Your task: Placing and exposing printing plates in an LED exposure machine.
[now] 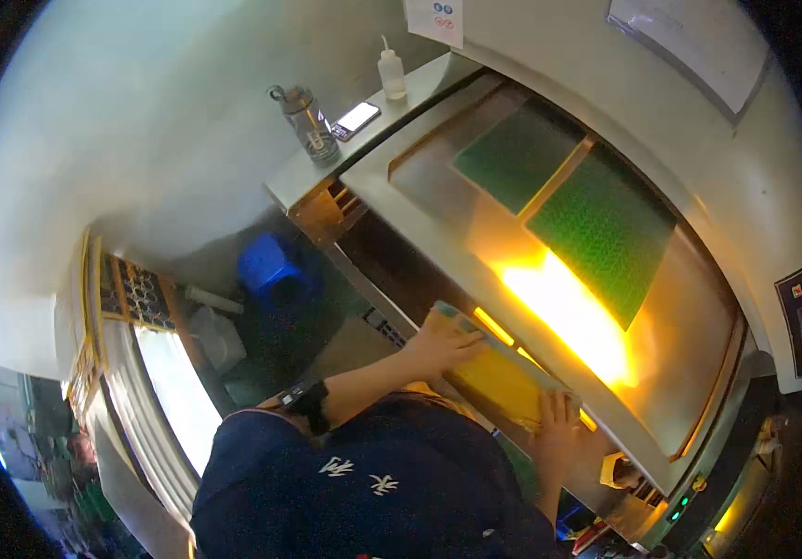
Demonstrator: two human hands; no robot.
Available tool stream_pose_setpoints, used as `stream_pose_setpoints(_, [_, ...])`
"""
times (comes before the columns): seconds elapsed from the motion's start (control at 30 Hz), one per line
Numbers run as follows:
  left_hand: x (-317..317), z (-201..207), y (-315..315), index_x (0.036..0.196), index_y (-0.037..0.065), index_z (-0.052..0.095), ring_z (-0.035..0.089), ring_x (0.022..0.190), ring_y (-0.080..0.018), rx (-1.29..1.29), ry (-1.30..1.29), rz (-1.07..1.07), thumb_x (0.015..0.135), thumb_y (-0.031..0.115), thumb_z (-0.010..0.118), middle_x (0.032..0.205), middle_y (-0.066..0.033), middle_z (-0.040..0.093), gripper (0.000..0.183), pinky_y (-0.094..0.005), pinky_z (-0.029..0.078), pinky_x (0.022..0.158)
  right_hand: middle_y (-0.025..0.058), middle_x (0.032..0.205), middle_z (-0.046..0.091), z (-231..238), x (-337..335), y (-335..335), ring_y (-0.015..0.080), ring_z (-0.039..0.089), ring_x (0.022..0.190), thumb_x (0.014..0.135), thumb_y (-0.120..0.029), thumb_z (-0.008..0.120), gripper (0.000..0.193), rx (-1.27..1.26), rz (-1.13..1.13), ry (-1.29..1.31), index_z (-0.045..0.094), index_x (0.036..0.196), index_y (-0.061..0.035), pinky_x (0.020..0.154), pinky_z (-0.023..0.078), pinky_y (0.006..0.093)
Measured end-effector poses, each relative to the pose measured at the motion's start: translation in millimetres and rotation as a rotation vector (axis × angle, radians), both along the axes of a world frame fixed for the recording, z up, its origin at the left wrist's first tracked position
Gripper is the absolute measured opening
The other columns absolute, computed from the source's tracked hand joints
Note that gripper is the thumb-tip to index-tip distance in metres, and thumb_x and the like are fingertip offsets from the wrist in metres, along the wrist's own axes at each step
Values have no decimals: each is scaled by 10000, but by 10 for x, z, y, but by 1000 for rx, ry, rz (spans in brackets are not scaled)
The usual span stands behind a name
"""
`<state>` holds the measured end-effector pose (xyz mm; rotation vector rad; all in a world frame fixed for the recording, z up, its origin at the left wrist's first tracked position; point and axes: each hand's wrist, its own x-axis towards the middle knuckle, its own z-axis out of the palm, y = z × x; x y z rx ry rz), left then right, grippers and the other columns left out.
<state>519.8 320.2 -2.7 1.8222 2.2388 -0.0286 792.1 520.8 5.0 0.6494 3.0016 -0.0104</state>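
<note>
In front of the machine's raised frame, a thin flat panel (494,380) lies between my hands, glowing yellow in the light. My left hand (445,345) is on its left end, fingers stretched across the surface near a pale greenish corner. At the right end is my right hand (557,419), its fingers bent over the panel beside the frame's front edge. Both thumbs are hard to make out. Beyond my hands, two green sheets or boards, a left one (519,154) and a right one (606,228), lie under the machine's clear top (690,321).
Bright yellow light (568,317) shines across the machine. A grey drink bottle (309,126), a phone (357,120) and a white squeeze bottle (391,76) stand or lie on the ledge. On the floor is a blue bin (272,267). Lit green buttons (679,508) are at the near right corner.
</note>
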Motion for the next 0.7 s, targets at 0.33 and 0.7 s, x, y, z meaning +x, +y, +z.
stream_pose_setpoints(0.33, [145, -212, -1364, 1570, 207, 252, 178, 1493, -380, -280, -82, 640, 838, 350, 693, 1660, -47, 134, 866, -722, 154, 1116, -11, 1449, 543, -1946, 35, 124, 304, 530, 1290, 827, -165, 631, 540, -121, -33, 130, 588, 1355, -268, 930, 512, 492])
stream_pose_setpoints(0.7, [-739, -219, -2331, 1582, 236, 204, 141, 1509, -367, -546, -191, 946, 909, 419, 620, 1668, -5, 92, 811, -682, 128, 1167, 19, 1647, 193, -2502, -173, 107, 334, 192, 1500, 831, -98, 661, 827, -261, -475, -340, 298, 1543, -312, 1110, 331, 558])
